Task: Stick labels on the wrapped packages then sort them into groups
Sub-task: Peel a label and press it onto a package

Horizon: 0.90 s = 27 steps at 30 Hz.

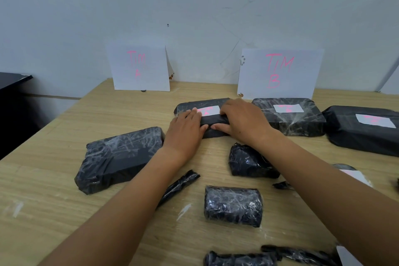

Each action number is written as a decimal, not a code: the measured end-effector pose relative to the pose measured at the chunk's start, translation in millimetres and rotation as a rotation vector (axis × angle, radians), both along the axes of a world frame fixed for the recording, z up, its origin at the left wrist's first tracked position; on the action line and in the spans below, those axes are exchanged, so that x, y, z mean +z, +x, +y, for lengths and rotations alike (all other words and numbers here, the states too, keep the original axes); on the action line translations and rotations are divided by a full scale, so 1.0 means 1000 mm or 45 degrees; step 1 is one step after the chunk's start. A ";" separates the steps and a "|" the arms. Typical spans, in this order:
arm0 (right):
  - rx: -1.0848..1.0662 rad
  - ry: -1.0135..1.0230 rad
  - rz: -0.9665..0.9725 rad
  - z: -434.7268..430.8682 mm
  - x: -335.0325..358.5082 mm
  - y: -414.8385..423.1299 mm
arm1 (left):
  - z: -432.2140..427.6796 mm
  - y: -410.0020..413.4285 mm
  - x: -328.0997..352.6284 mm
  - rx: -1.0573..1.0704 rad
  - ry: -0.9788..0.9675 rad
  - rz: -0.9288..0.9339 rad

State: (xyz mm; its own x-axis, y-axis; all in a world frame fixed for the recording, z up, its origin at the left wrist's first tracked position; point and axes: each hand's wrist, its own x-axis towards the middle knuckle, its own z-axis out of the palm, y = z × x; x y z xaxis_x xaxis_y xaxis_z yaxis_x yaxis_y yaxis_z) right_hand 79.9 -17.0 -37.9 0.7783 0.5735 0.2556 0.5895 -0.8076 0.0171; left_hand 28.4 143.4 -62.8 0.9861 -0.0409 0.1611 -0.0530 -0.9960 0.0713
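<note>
Between the two paper signs, the left grip (186, 124) lies flat with straight fingers on the labelled package (212, 119). The right grip (241, 121) arches over its other end. Both are spread, not clenched, with thumbs along the near edge. The package rests on the wooden bench (64, 201), just beside a labelled one (289, 116) under the TIM B sign (278, 71) and well apart from the TIM A sign (139, 67).

My worry is a mis-sort: the white label (210, 110) has blurred pink writing (I cannot read its letter), and left here it would read as B's. Palms may also skid on the slick wrap, and the label could lift off the creases.

All the parcels are black plastic under crinkled, glossy film: flat slabs such as the unlabelled package (121, 157), and a stubby roll (233, 205).
</note>
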 end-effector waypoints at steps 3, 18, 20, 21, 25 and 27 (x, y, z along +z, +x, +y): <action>0.067 -0.073 0.044 0.002 0.000 0.001 | -0.005 0.000 0.000 0.042 0.184 -0.024; -0.028 -0.176 0.113 0.007 0.005 0.000 | -0.012 0.003 0.010 0.088 0.269 0.134; -0.016 -0.148 0.106 0.008 0.004 -0.002 | -0.015 0.004 0.009 0.088 0.291 0.133; 0.002 -0.158 0.101 0.008 0.004 -0.002 | -0.015 0.004 0.009 0.080 0.303 0.129; 0.030 -0.192 0.090 0.006 0.000 -0.003 | -0.012 0.002 0.008 0.053 0.331 0.089; 0.018 -0.172 0.085 0.006 0.001 -0.003 | -0.010 0.000 0.007 0.043 0.341 0.065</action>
